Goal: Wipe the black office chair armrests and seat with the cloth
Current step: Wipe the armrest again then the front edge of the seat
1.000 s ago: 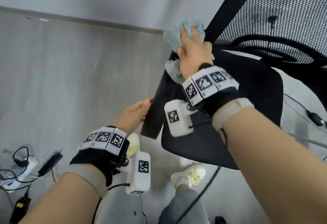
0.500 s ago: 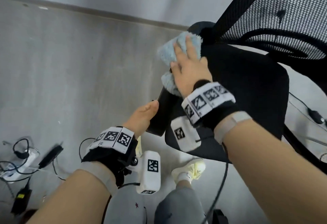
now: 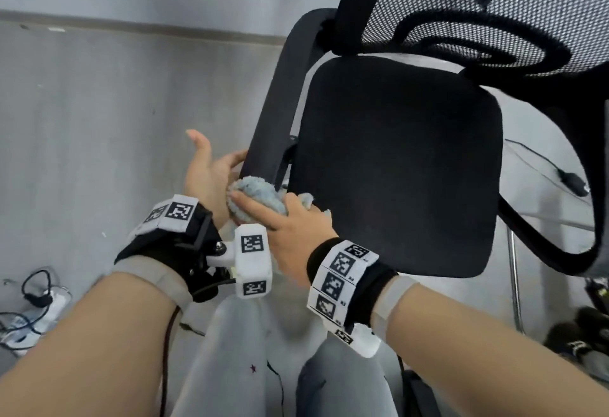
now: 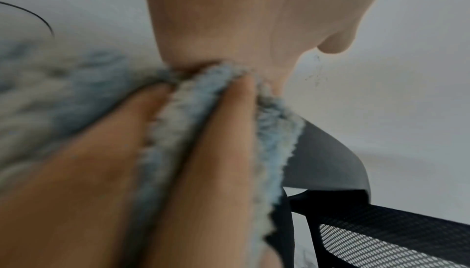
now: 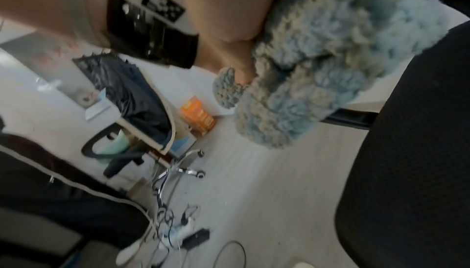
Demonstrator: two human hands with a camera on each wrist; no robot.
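Observation:
The black chair seat (image 3: 395, 166) fills the middle of the head view, with its left armrest (image 3: 283, 93) running from the mesh backrest (image 3: 494, 4) down toward me. A fluffy light-blue cloth (image 3: 260, 197) is bunched at the near end of that armrest. My right hand (image 3: 283, 225) grips the cloth, which bulges between its fingers (image 4: 216, 151) in the left wrist view. My left hand (image 3: 214, 166) is beside it, thumb raised, with straight fingers touching the armrest's near end. The right armrest (image 3: 543, 245) curves along the far right. The cloth (image 5: 318, 71) hangs next to the seat edge (image 5: 406, 171).
A power strip with tangled cables (image 3: 33, 298) lies on the grey floor at left. A cable with an adapter (image 3: 573, 182) runs at right. My grey-trousered legs (image 3: 230, 367) stand below the seat. An orange box (image 5: 197, 115) and another chair (image 5: 132, 99) are behind.
My right hand has slid the cloth down the left armrest from its far end to the near end, beside my left hand. The cloth is now bunched rather than flat.

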